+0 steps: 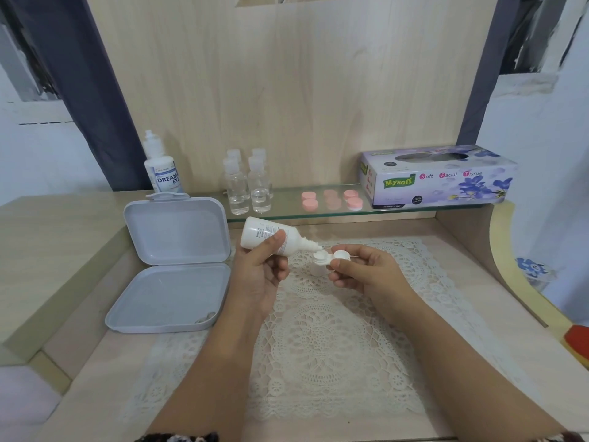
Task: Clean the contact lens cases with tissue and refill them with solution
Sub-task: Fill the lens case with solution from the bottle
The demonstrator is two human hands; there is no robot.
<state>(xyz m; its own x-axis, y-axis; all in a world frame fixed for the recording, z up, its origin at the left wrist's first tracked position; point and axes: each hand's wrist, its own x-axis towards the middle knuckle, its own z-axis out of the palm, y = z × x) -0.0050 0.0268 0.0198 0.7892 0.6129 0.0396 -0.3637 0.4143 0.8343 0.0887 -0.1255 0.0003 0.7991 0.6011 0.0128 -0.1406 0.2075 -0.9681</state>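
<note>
Pale wood table under a lace mat, open grey box at its left edge. Left hand grips a tilted white solution bottle (nozzle down) over the white lens case, pinched by the right hand above the mat.

Both my forearms reach forward from the near edge, converging toward the middle. My left hand is raised, palm turned toward me, fingers and thumb curled in a grip. My right hand sits just right of it, thumb and fingertips pinching, knuckles facing up.
</note>
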